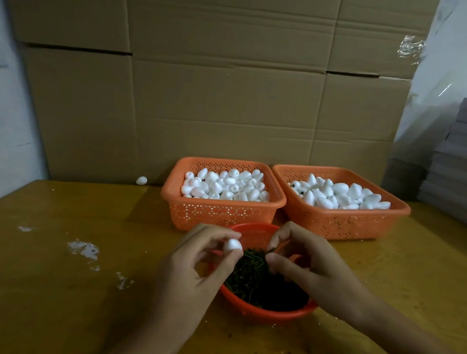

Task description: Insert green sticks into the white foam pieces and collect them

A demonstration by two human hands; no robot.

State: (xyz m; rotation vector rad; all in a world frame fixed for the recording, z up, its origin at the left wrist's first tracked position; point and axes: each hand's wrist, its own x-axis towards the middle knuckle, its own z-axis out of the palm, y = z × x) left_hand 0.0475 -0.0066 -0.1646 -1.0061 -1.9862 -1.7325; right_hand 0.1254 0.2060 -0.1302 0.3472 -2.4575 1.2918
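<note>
Over the bowl rim [268,315], left fingers [213,235] tight on a foam piece [232,246], right fingers [288,233] on a green stick [270,250]

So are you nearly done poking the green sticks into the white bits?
Not nearly. Done, probably: the right basket holds foam pieces, a few showing green. In hand: the left hand holds one foam piece while the right hand pinches a green stick above the round bowl. Left: the left basket is heaped with plain foam pieces, and one stray lies by the cardboard.

head camera looks forward and down, close over the table [61,289].
</note>
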